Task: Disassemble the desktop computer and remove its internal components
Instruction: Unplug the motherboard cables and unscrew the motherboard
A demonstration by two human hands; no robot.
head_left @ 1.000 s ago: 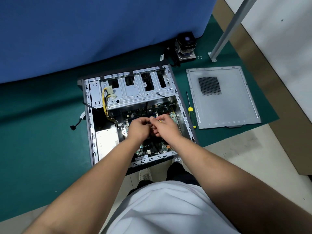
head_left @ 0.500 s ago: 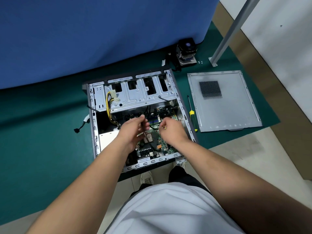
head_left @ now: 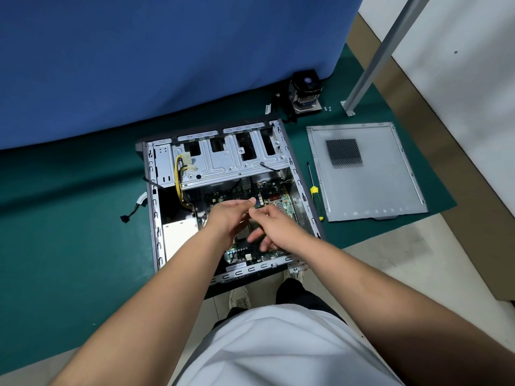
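head | left hand [head_left: 227, 218] and right hand [head_left: 274, 227] meet over green motherboard [head_left: 284, 203] in open grey metal computer case [head_left: 156, 218] | both grips: cannot tell

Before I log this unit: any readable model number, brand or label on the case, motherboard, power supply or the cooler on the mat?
None can be read.
Power supply: pale label face, print too blurred.
Motherboard: markings too small.
Strip label on the case near edge: blurred.
Cooler fan hub: round sticker, unreadable.
Side panel: no text visible.
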